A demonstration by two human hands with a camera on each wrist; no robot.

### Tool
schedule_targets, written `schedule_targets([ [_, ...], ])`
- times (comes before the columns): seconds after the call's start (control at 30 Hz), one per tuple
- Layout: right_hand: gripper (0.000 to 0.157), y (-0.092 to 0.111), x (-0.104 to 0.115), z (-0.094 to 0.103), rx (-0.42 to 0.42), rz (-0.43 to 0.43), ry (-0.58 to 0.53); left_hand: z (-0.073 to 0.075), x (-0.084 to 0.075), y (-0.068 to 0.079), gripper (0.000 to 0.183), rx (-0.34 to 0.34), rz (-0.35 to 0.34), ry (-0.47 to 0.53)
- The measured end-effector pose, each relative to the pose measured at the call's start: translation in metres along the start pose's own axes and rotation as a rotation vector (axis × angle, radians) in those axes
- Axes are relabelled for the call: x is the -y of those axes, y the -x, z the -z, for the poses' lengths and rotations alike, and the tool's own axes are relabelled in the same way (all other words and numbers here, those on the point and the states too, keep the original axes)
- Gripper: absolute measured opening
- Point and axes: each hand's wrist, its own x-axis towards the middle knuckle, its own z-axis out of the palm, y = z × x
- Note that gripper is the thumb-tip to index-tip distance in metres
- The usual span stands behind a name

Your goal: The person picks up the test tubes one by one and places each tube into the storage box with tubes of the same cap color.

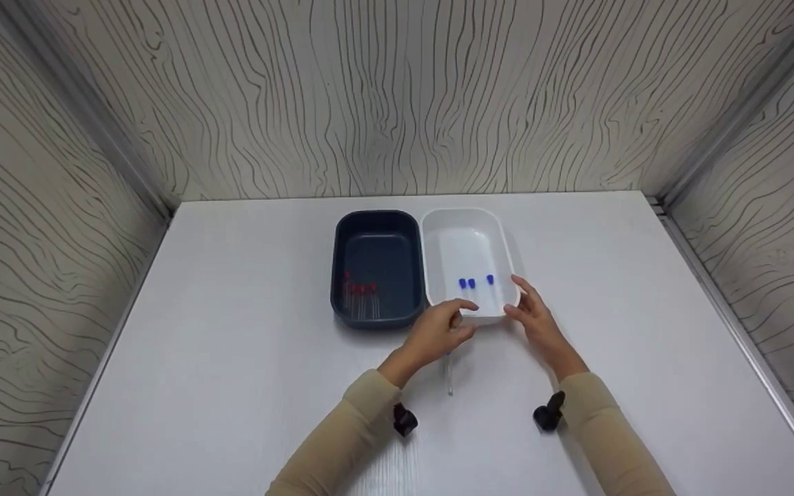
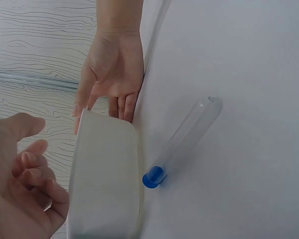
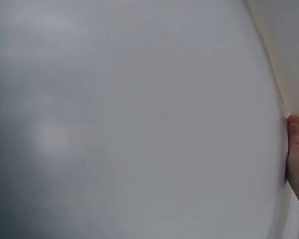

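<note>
My right hand grips the front right corner of a white plastic bin, thumb at the rim and fingers along the outer wall. Close over the bin's front left rim is my left hand, its fingers loosely curled with nothing between them. Inside the bin lie three clear test tubes with blue caps. Another blue-capped test tube lies on the table in front of the bin; in the head view its cap end is hidden beneath my left hand.
A dark blue bin stands to the left, directly beside the white one. Several red-capped test tubes lie in its front part. Wood-patterned panels enclose the white table at the back and sides.
</note>
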Motion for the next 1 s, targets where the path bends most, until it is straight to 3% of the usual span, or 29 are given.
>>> schedule_targets([
  [0.4,0.068,0.000,-0.002,0.000,0.015,0.007,-0.006,-0.002,0.007,0.019,0.032,0.026,-0.017,-0.038],
  [1.0,0.071,-0.001,-0.002,0.001,-0.002,-0.028,0.000,-0.004,0.025,0.037,0.060,0.180,0.147,-0.098],
])
